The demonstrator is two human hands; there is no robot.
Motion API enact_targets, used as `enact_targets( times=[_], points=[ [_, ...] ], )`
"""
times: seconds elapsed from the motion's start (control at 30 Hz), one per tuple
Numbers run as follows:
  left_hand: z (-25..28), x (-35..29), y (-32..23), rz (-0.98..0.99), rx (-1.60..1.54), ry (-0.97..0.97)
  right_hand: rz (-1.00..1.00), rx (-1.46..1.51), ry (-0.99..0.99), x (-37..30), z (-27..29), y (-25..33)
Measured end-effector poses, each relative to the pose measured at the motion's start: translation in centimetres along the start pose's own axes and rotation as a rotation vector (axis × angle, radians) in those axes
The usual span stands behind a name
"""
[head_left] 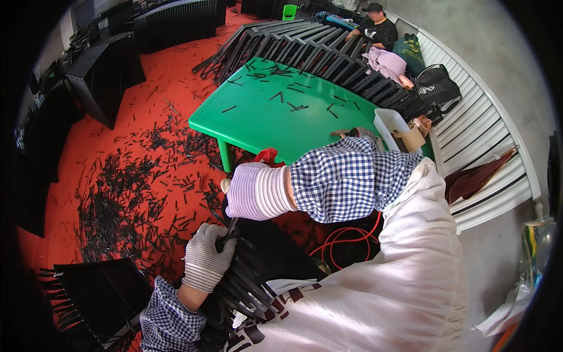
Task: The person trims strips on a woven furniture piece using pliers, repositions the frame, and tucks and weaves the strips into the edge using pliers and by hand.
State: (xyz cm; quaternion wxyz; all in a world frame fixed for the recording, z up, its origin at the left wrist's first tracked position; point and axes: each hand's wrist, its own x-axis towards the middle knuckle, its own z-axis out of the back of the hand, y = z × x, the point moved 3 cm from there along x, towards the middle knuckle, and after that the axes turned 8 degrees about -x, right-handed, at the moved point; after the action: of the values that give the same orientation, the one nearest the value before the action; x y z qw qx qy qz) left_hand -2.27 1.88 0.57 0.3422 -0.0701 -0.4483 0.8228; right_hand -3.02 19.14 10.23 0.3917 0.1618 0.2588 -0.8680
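My left hand (205, 258), in a grey knit glove, grips the upper edge of a black slatted plastic piece (243, 287) that lies across my lap. My right hand (255, 190), in a pale striped glove below a blue checked sleeve, is closed around a small tool whose thin dark blade (233, 224) points down at the piece right beside my left fingers. The tool's handle is hidden inside the glove.
A green plastic table (275, 111) with scattered black offcuts stands ahead. Many black offcuts (135, 193) litter the red floor. Stacked black slatted pieces (316, 50) lie behind the table, another (94, 299) at lower left. A seated person (375, 26) works at the back. An orange cable (343, 240) lies on the floor.
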Motion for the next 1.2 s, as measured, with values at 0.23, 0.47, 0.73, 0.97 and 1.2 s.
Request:
enact_targets(
  times=[0.23,0.47,0.73,0.97,1.2],
  points=[
    [0.1,-0.7,0.0,-0.036,0.015,-0.016,0.036,-0.074,-0.125,1.5,-1.2,0.9],
    [0.0,-1.0,-0.2,-0.046,0.01,-0.022,0.095,0.004,-0.299,1.3,-2.3,0.4],
    [0.0,-1.1,-0.5,-0.077,0.007,-0.041,0.091,0.077,-0.275,1.3,-3.0,-0.3],
    [-0.1,-1.1,-0.8,-0.032,0.006,-0.027,0.14,0.118,-0.462,1.1,-4.4,-0.8],
    [0.0,-0.9,-1.0,-0.13,0.021,-0.065,0.118,0.144,-0.419,1.4,-4.7,-1.0]
  ],
)
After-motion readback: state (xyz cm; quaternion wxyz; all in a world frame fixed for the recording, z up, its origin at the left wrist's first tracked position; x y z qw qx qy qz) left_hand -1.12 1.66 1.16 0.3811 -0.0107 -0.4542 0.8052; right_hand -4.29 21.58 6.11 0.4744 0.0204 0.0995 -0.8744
